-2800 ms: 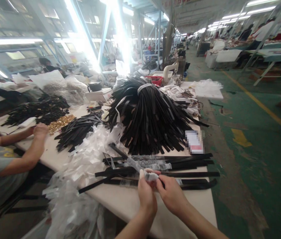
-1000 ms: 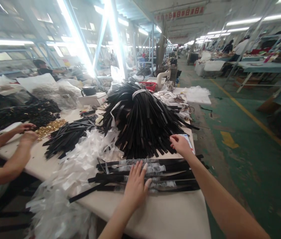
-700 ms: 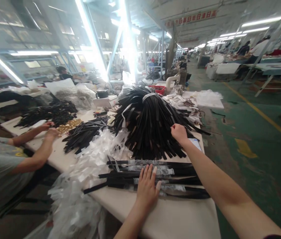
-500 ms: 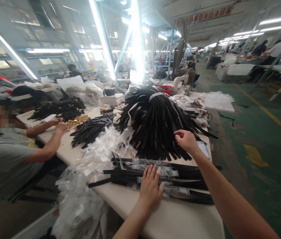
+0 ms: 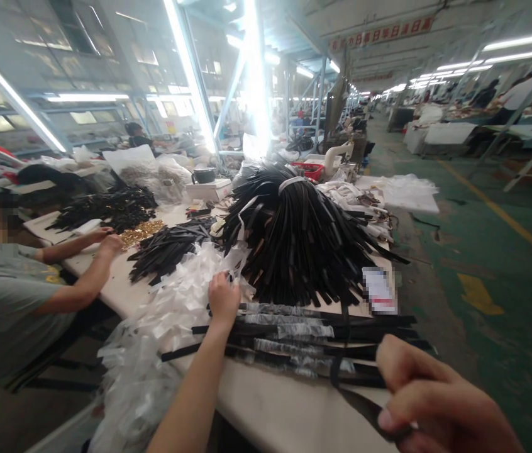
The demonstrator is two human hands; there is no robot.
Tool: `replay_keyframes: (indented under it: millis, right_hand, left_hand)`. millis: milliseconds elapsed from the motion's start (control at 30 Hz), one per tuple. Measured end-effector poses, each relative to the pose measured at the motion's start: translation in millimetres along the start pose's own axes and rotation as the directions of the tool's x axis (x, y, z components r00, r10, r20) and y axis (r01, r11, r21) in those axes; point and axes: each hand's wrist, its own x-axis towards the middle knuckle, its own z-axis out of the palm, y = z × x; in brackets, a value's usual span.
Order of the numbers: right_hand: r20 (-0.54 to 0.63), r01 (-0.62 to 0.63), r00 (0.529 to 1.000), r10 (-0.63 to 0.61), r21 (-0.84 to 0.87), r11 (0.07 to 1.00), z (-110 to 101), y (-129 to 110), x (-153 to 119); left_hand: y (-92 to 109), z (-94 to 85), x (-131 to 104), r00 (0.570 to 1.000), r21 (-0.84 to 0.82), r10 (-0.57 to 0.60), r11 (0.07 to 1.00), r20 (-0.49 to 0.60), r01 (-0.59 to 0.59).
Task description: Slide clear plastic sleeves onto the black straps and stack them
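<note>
In the head view, my right hand (image 5: 440, 399) is closed on a black strap (image 5: 358, 402) near the lower right. The strap trails from it across the flat straps toward the large bundle of black straps (image 5: 294, 245). My left hand (image 5: 224, 299) is at the right side of a heap of white plastic pieces (image 5: 185, 274). Its fingers are curled in, and what they pinch is hidden. Below the bundle several black straps with clear plastic wrapped around their middles (image 5: 306, 331) lie side by side on the table (image 5: 270, 393).
A co-worker (image 5: 6, 296) sits at the left, hands at a pile of gold-coloured pieces (image 5: 142, 233). Smaller black strap piles (image 5: 166, 246) lie near them. A phone-like object (image 5: 379, 289), partly pixelated, lies right of the bundle. Plastic hangs over the table's front edge.
My right hand has come from the bundle toward me, bringing a black strap. My left hand has left the wrapped straps and moved up and left to the plastic heap.
</note>
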Motion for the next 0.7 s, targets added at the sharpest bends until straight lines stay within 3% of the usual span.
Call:
replay_keyframes:
  millis: [67,167,300,433,500,533,567,633,700]
  right_hand:
    - [-0.059,0.002,0.998,0.006,0.137,0.991,16,1,7]
    - [-0.094,-0.151,0.977,0.194,0.341,0.928,39,10,10]
    - [-0.07,-0.325,0.921,0.384,0.408,0.853,53,39,21]
    - [-0.068,-0.323,0.9,0.43,0.559,0.764,65,81,46]
    - [-0.057,-0.357,0.882,0.468,0.567,0.743,75,103,57]
    - [-0.047,-0.388,0.87,0.49,0.546,0.742,82,113,61]
    - [-0.039,-0.419,0.86,0.509,0.514,0.748,88,122,64]
    - [-0.022,-0.466,0.846,0.533,0.454,0.759,101,138,67]
    - [0.031,-0.496,0.843,0.537,0.43,0.754,112,150,67]
  left_hand:
    - [0,-6.8,18,0.994,-0.123,-0.109,0.986,0.033,0.112]
    - [5,-15.7,34,0.956,-0.29,-0.252,0.913,0.149,0.286]
    - [21,-19.0,21,0.906,-0.425,-0.311,0.806,0.285,0.411]
    - [45,-12.2,-48,0.835,-0.578,-0.303,0.612,0.459,0.54]
    - [57,-7.9,-93,0.724,-0.697,-0.318,0.215,0.612,0.684]
    - [62,-5.8,-114,0.679,-0.698,-0.326,0.075,0.658,0.712]
    - [66,-3.8,-133,0.655,-0.696,-0.327,-0.009,0.681,0.718]
    - [73,-0.3,-163,0.649,-0.702,-0.323,-0.072,0.689,0.709]
    - [76,2.4,-182,0.674,-0.722,-0.319,-0.048,0.666,0.691]
